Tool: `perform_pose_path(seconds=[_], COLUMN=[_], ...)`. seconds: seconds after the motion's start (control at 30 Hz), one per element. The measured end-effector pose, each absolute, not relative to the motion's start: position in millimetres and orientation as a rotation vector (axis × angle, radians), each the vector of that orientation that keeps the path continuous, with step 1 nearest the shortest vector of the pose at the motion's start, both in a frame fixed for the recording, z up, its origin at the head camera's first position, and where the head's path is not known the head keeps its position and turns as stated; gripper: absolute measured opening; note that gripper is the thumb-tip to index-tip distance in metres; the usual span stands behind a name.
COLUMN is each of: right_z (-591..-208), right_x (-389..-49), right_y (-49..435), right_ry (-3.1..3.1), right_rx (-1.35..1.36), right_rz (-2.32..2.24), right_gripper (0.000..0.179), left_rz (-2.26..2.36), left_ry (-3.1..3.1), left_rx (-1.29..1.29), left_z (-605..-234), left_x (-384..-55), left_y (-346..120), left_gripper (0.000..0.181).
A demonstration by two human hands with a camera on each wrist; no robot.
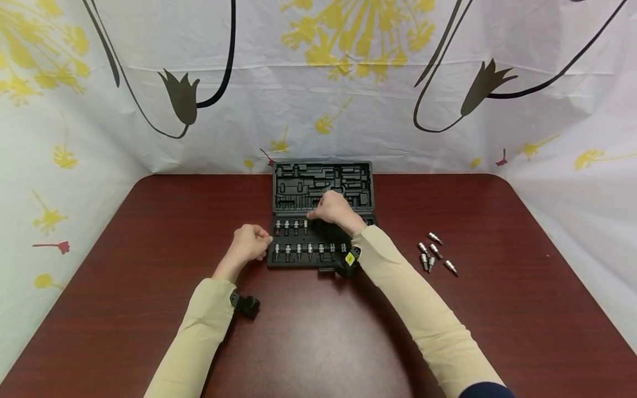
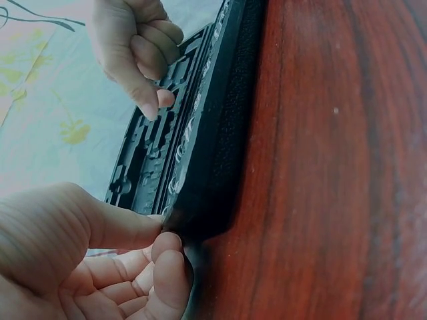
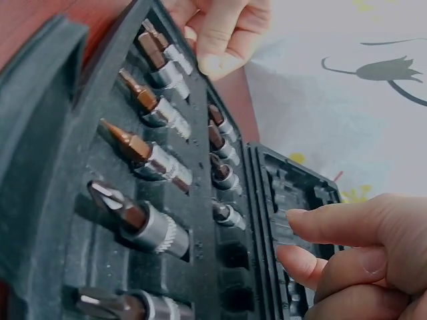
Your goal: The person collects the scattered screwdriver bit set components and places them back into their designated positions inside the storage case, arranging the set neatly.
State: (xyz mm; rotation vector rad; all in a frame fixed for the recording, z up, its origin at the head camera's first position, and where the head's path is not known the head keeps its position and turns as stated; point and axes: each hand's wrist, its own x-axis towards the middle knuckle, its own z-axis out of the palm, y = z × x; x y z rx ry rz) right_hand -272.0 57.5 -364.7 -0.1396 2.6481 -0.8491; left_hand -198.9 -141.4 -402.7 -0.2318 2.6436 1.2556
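An open black plastic socket case [image 1: 301, 266] lies on the table, its lid [image 1: 323, 209] tipped back. Two rows of bit sockets [image 3: 160, 230] sit in its tray, metal with copper or steel tips. In the far row, vacant slots [image 3: 237, 298] follow the bit sockets. My left hand [image 1: 250, 243] pinches the case's left edge between thumb and index finger. Above the far row hovers my right hand [image 1: 334, 209]; in the right wrist view its thumb and index finger are parted with nothing between them, the other fingers bent.
Several loose bit sockets [image 1: 434, 250] lie scattered on the reddish-brown table [image 1: 199, 215] to the right of the case. A white patterned cloth [image 1: 239, 132] hangs behind the table. Black wrist cameras [image 1: 246, 305] are strapped over both pale sleeves [image 1: 204, 320].
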Motion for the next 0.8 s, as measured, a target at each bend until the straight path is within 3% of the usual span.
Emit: perform_pose_path(seconds=[0.8], right_z=[-358], right_x=[-255], right_y=[77], right_ry=[2.69], right_rx=[-0.203], right_rz=[-0.861], right_gripper=[0.054], left_rz=[1.291], left_ry=[2.644], left_rx=[-0.244], left_z=[-404], left_x=[-198], left_y=[-141], left_gripper=[0.012])
